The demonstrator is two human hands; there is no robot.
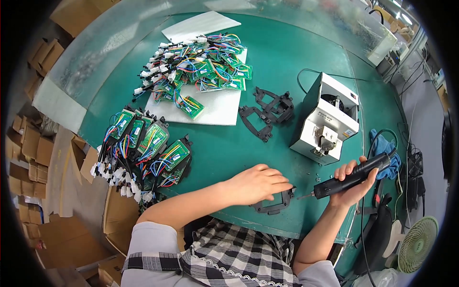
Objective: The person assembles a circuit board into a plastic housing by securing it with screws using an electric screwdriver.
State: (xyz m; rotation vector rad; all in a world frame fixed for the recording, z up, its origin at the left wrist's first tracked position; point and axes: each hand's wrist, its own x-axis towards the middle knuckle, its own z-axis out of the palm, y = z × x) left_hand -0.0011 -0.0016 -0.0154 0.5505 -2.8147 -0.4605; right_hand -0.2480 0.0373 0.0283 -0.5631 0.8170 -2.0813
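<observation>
My right hand (351, 184) is wrapped round a black corded electric screwdriver (346, 178), whose bit points left. Close to the bit's tip, near the table's front edge, lies a black plastic frame (273, 208). Over the far side of that frame reaches my left hand (260, 183), its fingers stretched out to the right. The hand hides part of the frame, and whether the fingertips touch it I cannot tell. A few small loose screws (308, 178) lie on the green table between the frame and a white-and-grey boxy machine (326, 119).
More black frames (270, 111) lie mid-table. Green circuit boards with coloured wires (203, 69) are heaped on white foam (224, 107). Several boards in black frames (153, 138) sit at the left edge. A blue cloth (386, 150) and green fan (417, 244) are at right; cardboard boxes (64, 241) at left.
</observation>
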